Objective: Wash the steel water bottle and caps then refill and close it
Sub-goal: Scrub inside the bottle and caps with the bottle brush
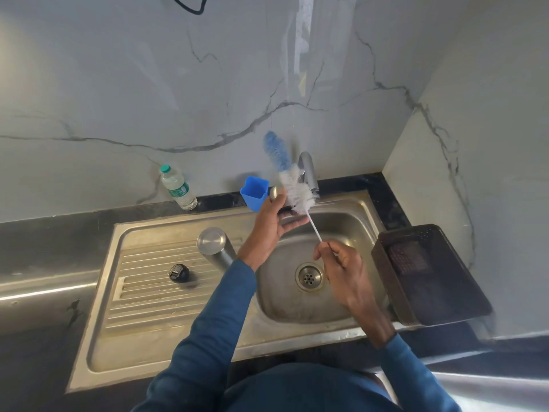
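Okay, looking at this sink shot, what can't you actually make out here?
- Head view: the object in the left hand is mostly covered by fingers and brush bristles; only a small metal part shows.
- The steel bottle is upside down; its mouth is hidden, its lower part behind the left sleeve.
- Tap: running water cannot be told; bristles cover the spout.
- Plastic bottle label: too small.

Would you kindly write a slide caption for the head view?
Over the sink, right hand pinches a bottle brush while left hand holds a cap.
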Motion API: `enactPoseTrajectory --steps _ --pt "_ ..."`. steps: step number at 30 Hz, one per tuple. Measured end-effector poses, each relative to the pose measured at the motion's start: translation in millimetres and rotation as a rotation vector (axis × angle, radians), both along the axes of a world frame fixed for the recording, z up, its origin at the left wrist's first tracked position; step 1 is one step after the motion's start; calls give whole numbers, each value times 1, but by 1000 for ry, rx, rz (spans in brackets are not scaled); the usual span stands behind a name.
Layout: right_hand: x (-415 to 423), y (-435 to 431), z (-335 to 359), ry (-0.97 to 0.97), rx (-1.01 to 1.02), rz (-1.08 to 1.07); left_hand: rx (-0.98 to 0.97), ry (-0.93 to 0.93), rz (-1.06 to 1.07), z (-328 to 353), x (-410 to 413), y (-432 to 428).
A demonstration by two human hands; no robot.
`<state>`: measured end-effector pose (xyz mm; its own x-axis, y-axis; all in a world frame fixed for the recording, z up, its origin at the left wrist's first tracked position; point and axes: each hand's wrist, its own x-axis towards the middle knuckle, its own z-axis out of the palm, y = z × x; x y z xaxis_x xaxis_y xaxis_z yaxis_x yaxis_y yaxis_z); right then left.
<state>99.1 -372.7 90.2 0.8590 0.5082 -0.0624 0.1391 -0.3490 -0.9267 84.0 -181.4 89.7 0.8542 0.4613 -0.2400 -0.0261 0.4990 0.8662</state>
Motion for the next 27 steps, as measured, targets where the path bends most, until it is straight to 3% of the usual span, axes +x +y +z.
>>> enactPoseTrajectory --steps 7,17,23,27 --pt "8 5 9 -123 -6 14 156 -14 33 -1 1 1" --pt "7 6 13 -97 15 -17 336 24 86 5 -12 1" --pt "-6 1 0 -99 11 44 374 46 268 17 -10 20" --pt "1 9 10 -115 36 9 379 47 162 14 -12 7"
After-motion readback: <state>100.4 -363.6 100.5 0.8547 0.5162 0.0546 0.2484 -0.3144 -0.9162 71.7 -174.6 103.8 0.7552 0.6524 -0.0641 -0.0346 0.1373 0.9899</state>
